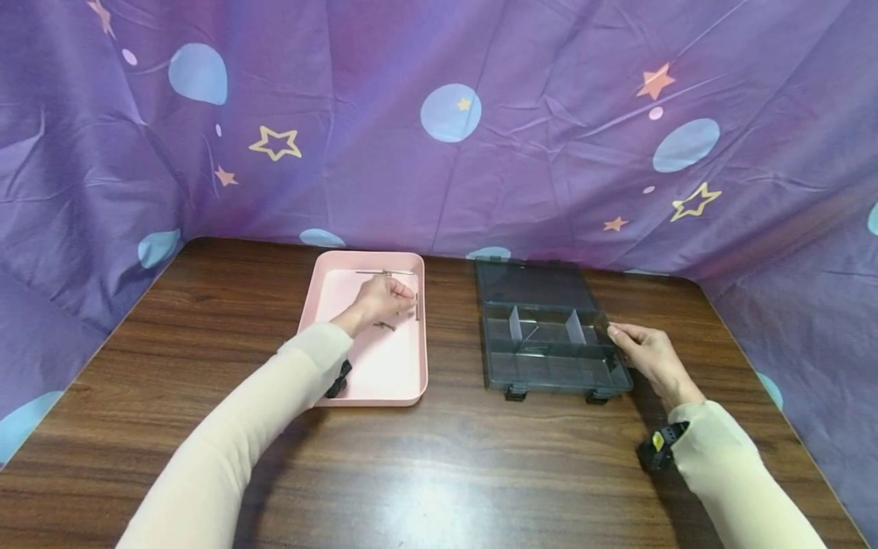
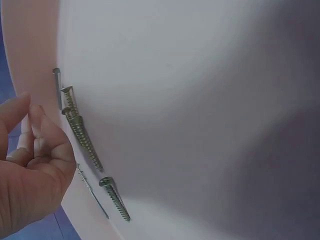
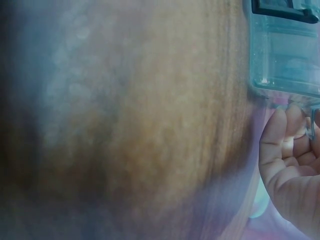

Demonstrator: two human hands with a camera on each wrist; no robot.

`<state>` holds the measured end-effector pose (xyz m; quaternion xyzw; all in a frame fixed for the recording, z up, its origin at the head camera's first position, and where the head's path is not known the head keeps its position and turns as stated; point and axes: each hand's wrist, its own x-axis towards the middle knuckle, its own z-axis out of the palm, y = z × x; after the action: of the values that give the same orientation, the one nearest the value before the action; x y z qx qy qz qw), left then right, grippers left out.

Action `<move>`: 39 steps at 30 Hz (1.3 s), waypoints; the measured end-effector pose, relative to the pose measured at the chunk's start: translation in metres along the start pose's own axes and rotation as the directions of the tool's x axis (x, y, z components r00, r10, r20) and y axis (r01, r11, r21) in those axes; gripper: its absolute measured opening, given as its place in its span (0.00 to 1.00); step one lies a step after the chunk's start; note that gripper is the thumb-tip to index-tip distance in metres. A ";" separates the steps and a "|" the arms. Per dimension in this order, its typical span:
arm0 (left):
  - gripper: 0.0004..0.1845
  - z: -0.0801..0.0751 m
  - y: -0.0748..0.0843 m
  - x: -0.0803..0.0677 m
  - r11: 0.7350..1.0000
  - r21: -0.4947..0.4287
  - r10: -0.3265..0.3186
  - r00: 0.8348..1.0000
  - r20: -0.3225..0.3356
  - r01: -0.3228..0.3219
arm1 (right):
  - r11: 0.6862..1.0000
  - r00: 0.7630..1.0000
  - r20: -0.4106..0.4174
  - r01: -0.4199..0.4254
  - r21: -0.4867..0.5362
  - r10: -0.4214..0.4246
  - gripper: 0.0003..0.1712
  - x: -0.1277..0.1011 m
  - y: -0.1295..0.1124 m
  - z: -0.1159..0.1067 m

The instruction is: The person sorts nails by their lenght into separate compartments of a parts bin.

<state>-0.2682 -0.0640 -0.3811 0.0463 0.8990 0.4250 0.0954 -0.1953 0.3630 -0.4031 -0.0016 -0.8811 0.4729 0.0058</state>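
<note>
My left hand [image 1: 384, 299] is over the right part of a pink tray [image 1: 421, 358], its fingers curled and the thumb near the index fingertip. Whether anything lies between those tips is hidden. Brass-coloured screws [image 2: 85, 140] lie beside it on the tray floor, with another screw [image 2: 116, 200] and a thin nail [image 2: 57, 85] close by. My right hand [image 1: 648, 354] grips the right edge of a clear grey organizer box [image 1: 559, 377]; a clear plastic edge shows between its fingers in the right wrist view. Inside one compartment lies a thin nail or screw [image 1: 531, 333].
The box's lid [image 1: 535, 282] lies open toward the back. Whitish dividers [image 1: 575, 328] stand in its rear row, and two black latches [image 1: 516, 393] face the near side. A purple patterned cloth [image 1: 384, 168] hangs behind the brown wooden table [image 1: 425, 473].
</note>
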 end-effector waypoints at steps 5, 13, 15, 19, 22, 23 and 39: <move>0.10 0.002 -0.002 0.000 0.999 0.046 -0.002 1.000 -0.001 0.002 | 1.000 1.000 0.010 -0.011 0.013 0.011 0.31 0.000 0.001 0.000; 0.12 0.005 -0.002 0.000 0.996 0.089 -0.019 1.000 0.005 0.019 | 1.000 1.000 0.007 -0.007 -0.009 0.007 0.31 0.001 0.000 -0.001; 0.12 0.005 -0.001 0.000 0.995 0.094 -0.033 0.999 0.003 0.033 | 1.000 1.000 0.006 -0.008 -0.016 0.008 0.31 0.002 0.000 -0.001; 0.11 0.006 0.001 -0.001 0.992 0.112 -0.052 0.999 -0.005 0.052 | 1.000 1.000 0.004 -0.014 -0.010 0.014 0.31 0.002 0.000 -0.001; 0.11 0.008 0.002 -0.001 0.991 0.118 -0.069 0.998 -0.006 0.070 | 1.000 1.000 0.006 -0.022 -0.004 0.022 0.31 0.002 0.000 -0.001; 0.11 0.008 0.002 -0.002 0.990 0.118 -0.077 0.997 -0.007 0.077 | 1.000 1.000 0.007 -0.025 -0.005 0.026 0.31 0.002 0.000 -0.001; 0.09 0.013 0.002 -0.001 0.973 0.201 -0.107 0.993 -0.053 0.116 | 0.999 0.999 -0.004 -0.048 -0.001 0.048 0.31 0.001 -0.002 0.000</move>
<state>-0.2644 -0.0529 -0.3871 -0.0035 0.9408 0.3254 0.0953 -0.1962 0.3617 -0.4013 -0.0238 -0.8811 0.4723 -0.0038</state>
